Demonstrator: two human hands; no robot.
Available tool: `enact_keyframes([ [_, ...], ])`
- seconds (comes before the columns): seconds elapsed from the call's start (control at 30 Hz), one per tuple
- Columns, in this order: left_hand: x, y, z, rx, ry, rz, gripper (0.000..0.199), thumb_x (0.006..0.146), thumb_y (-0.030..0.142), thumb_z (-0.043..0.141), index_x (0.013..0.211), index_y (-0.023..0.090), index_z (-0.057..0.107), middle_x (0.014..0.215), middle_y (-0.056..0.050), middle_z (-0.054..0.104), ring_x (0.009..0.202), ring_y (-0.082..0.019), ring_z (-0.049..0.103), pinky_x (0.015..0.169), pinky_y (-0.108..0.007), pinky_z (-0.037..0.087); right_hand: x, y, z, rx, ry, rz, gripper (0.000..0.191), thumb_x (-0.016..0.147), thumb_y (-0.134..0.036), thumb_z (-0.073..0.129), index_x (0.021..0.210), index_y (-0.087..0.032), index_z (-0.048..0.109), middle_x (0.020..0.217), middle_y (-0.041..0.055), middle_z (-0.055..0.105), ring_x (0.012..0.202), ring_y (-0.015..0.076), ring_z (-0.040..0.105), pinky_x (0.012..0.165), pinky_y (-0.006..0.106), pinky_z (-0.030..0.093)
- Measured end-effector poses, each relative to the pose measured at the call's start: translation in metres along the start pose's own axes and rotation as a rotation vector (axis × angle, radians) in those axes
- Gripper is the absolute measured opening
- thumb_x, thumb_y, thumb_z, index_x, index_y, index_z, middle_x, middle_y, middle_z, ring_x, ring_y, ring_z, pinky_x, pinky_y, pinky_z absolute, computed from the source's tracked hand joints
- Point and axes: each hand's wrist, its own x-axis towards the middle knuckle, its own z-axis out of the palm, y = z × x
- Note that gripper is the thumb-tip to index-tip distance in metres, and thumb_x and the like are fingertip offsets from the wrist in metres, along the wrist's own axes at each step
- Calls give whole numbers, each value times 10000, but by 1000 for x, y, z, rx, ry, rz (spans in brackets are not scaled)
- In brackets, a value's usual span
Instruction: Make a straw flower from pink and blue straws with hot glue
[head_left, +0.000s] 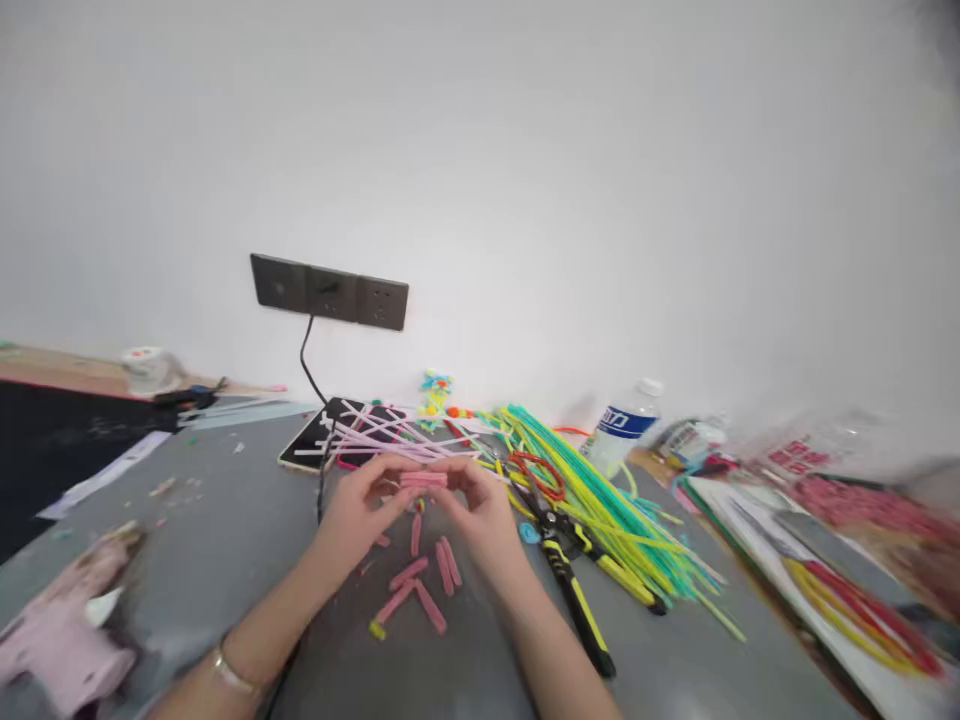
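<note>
Between both hands is a short pink folded piece of pipe cleaner, lying level. My left hand pinches its left end with thumb and forefinger. The right end is gripped the same way by my right hand. Below the hands, several pink pipe cleaner pieces lie scattered on the grey table; one has a yellow tip. To the right of my right hand rest yellow-and-black handled pliers. Behind the hands lie long pale pink pipe cleaners.
A bundle of green and yellow pipe cleaners spreads to the right. A bottle stands by the wall. Dark phones lie behind, near a cable from the wall socket. A pink glue gun is at the left.
</note>
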Motion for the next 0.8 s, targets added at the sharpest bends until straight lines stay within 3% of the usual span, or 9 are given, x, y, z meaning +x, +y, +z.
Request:
enact_keyframes([
  [0.23,-2,-1,1,-13,19,42,288,801,402,648,1009,203,658,949,-67,722,825,-245,722,341,-179,495,2,4,1,16,27,21,175,826,-327,686,932,-189,696,837,44,713,743,175,632,715,300,491],
  [0.47,1,-3,1,-21,52,170,203,800,340,657,935,189,676,961,-59,731,840,-210,713,663,-270,607,1,4,-1,14,41,9,163,808,-268,686,952,-193,704,891,57,713,755,178,621,716,309,490],
  [0.63,-1,-5,1,-12,29,79,273,816,404,642,992,196,660,1021,-77,721,871,-238,709,465,-213,544,1,5,-1,-3,14,-4,148,810,-265,689,939,-196,698,881,52,702,775,179,613,730,310,481],
  [0.8,2,-13,1,-32,42,153,222,817,358,646,958,187,669,969,-77,742,866,-226,720,746,-302,595,4,6,-12,50,88,-14,229,890,-376,615,1020,-195,669,882,49,672,803,181,622,732,302,482],
])
